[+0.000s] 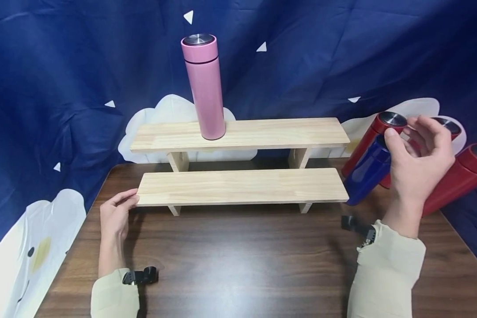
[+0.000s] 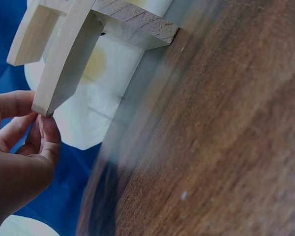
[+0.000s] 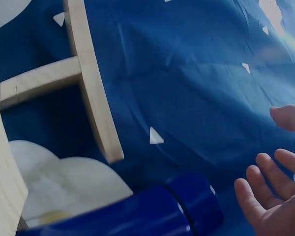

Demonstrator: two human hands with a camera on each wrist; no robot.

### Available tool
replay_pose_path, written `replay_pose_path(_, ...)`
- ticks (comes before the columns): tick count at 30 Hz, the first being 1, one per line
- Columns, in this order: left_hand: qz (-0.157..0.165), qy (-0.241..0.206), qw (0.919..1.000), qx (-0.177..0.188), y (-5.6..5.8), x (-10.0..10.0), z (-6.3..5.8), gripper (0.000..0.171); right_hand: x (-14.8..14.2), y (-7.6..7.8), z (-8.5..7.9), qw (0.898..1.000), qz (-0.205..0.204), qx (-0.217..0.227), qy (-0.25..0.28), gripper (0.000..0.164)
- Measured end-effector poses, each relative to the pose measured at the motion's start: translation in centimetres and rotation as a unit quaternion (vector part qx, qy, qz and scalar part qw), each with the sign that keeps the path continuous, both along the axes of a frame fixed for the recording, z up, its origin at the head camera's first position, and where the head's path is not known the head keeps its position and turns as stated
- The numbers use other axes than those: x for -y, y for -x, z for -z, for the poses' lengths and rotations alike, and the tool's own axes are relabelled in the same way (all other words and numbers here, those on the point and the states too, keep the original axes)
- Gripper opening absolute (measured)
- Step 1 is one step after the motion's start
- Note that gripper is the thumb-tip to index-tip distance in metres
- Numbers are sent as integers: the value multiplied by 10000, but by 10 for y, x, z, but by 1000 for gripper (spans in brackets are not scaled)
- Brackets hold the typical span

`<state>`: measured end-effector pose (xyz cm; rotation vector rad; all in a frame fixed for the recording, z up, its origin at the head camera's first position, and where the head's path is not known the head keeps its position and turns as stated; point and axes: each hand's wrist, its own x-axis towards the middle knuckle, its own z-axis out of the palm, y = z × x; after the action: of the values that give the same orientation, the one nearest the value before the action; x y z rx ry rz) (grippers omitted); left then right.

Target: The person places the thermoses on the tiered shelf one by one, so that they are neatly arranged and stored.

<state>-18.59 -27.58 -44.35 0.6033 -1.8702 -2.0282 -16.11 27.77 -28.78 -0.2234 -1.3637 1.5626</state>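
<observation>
My left hand (image 1: pixel 117 216) pinches the left end of the lower board of a two-tier wooden shelf (image 1: pixel 242 187). In the left wrist view, fingers lie on both sides of the board's corner (image 2: pixel 44 101). A pink thermos bottle (image 1: pixel 206 97) with a silver lid top stands upright on the upper board, left of its middle. My right hand (image 1: pixel 421 165) hovers above the bottles at the right with fingers spread and bent, holding nothing. Nearest to it is a blue thermos bottle (image 1: pixel 365 174); in the right wrist view a gap separates the hand from this bottle's lid (image 3: pixel 199 201).
Several red thermos bottles (image 1: pixel 459 181) stand around the blue one on the right of the brown wooden table (image 1: pixel 238 256). One red bottle (image 1: pixel 361 143) is close behind it. A dark blue cloth (image 1: pixel 103 57) with white shapes hangs behind the table.
</observation>
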Motion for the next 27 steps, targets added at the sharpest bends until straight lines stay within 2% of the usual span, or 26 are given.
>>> replay_pose_path(5,-25,-35,10000,-72,1,0,1,25,-17,-1,9,9985,412,319,-189,42)
replay_pose_path(9,-28,-36,9999,-90,1,0,1,24,-28,-1,17,9973,570,406,-229,42)
replay_pose_path(14,-21,-48,9999,-101,1,-1,1,23,-34,-3,27,9943,709,717,-334,45)
replay_pose_path(21,-49,-82,9999,-83,1,0,1,24,-40,-10,46,9936,-4,1065,382,63)
replay_pose_path(27,-41,-110,9999,-72,2,0,2,25,-45,-10,62,9887,-320,1265,742,66)
